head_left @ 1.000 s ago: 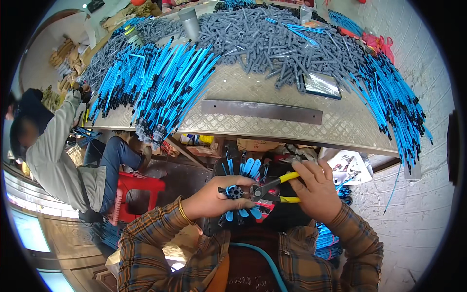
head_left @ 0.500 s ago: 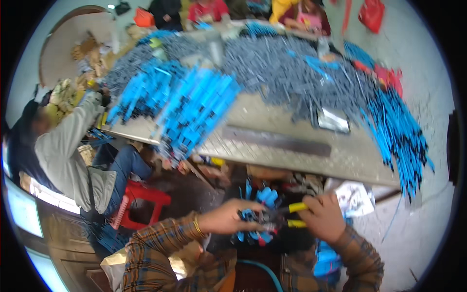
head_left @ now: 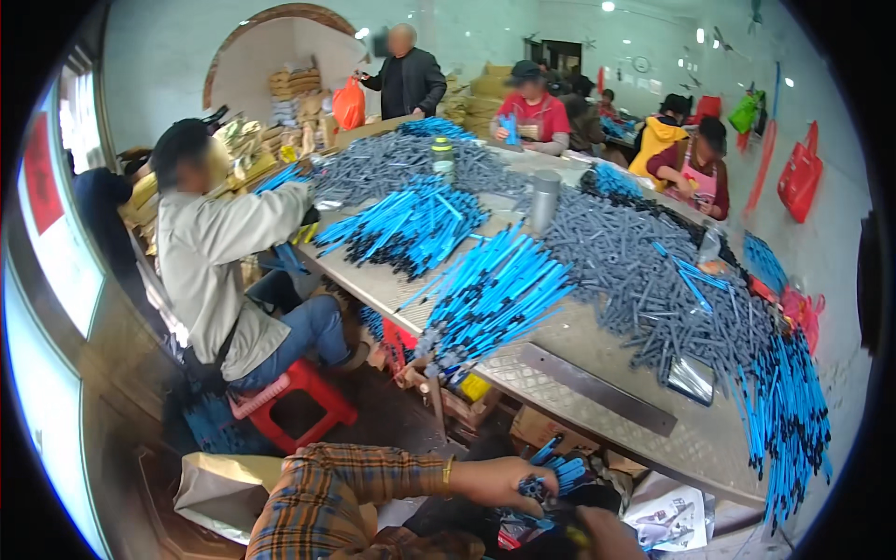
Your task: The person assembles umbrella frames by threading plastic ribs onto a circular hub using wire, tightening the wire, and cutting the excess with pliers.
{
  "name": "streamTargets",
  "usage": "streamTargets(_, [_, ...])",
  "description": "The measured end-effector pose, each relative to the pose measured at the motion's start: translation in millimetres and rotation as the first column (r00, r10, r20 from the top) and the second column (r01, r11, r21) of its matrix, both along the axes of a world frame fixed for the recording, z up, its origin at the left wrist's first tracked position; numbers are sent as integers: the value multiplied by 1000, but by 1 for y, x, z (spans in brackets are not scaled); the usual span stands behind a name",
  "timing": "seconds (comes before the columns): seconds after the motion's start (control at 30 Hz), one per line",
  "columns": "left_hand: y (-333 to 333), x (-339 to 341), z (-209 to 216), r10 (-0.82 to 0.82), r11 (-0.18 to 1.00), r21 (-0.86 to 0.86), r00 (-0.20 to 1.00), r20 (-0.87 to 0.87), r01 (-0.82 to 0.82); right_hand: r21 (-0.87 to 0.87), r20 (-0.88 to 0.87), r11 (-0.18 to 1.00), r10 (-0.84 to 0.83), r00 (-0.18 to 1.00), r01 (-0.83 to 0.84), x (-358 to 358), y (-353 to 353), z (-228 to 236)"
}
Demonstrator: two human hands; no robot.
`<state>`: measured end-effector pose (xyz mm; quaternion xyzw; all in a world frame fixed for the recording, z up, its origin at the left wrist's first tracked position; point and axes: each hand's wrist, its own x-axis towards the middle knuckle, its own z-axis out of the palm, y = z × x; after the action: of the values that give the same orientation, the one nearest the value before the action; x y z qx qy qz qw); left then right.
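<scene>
at six o'clock the left hand (head_left: 499, 481) grips a bunch of blue plastic rods with black tips (head_left: 557, 471); the right hand (head_left: 611, 534) (mostly cut off) i cannot tell, below the grey metal table (head_left: 597, 359).

The right hand (head_left: 609, 534) is mostly cut off by the lower edge, its fingers hidden behind the blue bundle (head_left: 557, 474)

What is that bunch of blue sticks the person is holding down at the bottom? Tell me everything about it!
The bundle of blue rods is a fistful of thin, bright blue sticks, plastic by the look of them, with dark tips. They fan upward and to the right from the left hand, which grips them near their lower ends. The bundle sits low, below the edge of the metal table. The right hand is close beneath it, mostly cut off by the picture's edge.
</scene>
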<state>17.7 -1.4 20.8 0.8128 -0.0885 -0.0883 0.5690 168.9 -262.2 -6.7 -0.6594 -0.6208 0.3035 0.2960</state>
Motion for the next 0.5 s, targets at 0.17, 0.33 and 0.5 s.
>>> streamTargets(0.17, [-5,-1,-2,-78,997,-1,991,112,78,-281,-84,959,-57,995,31,-12,-14,-57])
streamTargets(0.33, [5,1,12,-44,999,29,999,31,43,-189,-467,982,-82,880,-9,0,3,7])
streamTargets(0.5, [1,-2,5,7,1000,-9,998,68,-7,-497,-672,867,-419,611,49,-1,-21,-55])
